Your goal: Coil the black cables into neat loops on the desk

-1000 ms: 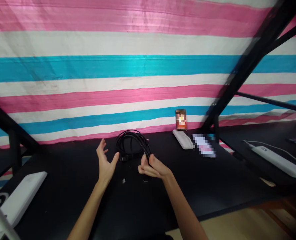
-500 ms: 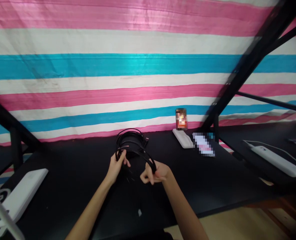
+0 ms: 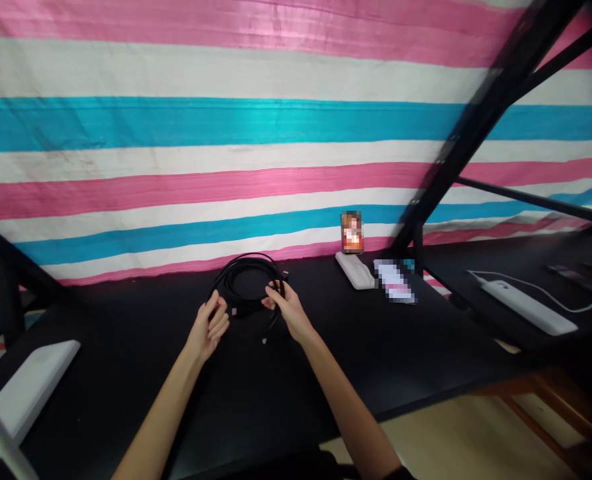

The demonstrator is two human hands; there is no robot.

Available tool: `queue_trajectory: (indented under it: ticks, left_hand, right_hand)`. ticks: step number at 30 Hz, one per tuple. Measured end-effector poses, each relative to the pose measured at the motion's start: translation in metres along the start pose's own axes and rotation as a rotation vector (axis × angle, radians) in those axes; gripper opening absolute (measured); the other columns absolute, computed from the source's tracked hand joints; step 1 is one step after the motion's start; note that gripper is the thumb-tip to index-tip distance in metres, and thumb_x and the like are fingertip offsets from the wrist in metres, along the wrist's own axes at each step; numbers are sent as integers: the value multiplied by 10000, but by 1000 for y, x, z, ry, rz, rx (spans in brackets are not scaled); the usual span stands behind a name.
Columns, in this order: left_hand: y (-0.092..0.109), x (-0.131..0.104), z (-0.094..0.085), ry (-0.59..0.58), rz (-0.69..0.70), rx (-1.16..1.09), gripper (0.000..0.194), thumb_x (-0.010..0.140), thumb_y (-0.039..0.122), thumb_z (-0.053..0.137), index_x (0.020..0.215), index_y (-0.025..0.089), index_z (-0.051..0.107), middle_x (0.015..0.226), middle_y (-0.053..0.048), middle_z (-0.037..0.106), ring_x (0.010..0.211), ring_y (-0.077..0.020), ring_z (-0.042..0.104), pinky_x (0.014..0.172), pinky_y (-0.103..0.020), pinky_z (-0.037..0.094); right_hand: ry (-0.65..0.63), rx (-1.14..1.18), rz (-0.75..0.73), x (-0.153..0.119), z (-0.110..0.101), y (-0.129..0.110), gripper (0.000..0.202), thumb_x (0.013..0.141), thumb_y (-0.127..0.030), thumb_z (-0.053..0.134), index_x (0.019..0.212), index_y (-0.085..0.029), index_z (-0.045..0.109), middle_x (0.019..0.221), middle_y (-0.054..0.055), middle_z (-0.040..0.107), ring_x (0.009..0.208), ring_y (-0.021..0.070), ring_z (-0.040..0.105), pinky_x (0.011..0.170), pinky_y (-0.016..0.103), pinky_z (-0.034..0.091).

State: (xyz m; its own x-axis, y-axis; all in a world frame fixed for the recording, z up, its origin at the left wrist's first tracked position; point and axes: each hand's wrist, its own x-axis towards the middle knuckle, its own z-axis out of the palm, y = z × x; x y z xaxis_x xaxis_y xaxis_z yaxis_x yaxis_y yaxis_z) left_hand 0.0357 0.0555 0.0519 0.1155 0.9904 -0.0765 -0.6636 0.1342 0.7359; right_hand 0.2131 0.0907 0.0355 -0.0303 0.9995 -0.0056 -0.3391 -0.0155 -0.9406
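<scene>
A coiled black cable lies in loops near the back of the black table, between my hands. At its left side my left hand has its fingers curled, with the cable's edge pinched at the fingertips. My right hand is closed around the strands on the coil's right side. One small light connector shows beside my left fingers, and another hangs low between the hands.
On the black table, a white power strip lies at left. A white case, a blurred upright card and a blurred flat item sit back right. Another white strip is far right. Black slanted posts flank the striped sheet.
My left hand has moved left and my right hand up and slightly left, spreading the loops apart. The camera view has shifted slightly to the right.
</scene>
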Motion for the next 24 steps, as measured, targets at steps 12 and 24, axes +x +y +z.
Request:
queue_trajectory:
  ticks: [12, 24]
  left_hand:
    - [-25, 9, 1, 70, 349, 820, 257, 756, 391, 580, 869, 166, 633, 818, -39, 605, 822, -178, 547, 773, -268, 398]
    - [-55, -8, 26, -8, -59, 479, 420, 800, 532, 458, 844, 148, 622, 649, -23, 633, 621, -148, 612, 615, -257, 483]
  right_hand:
    - [59, 417, 34, -8, 0, -20, 593, 623, -332, 705, 474, -215, 142, 376, -135, 116, 335, 11, 69, 357, 221, 43]
    - [-237, 381, -57, -18, 12, -18, 533, 744, -368, 619, 439, -197, 217, 398, -98, 205, 375, 40, 208, 422, 222, 243]
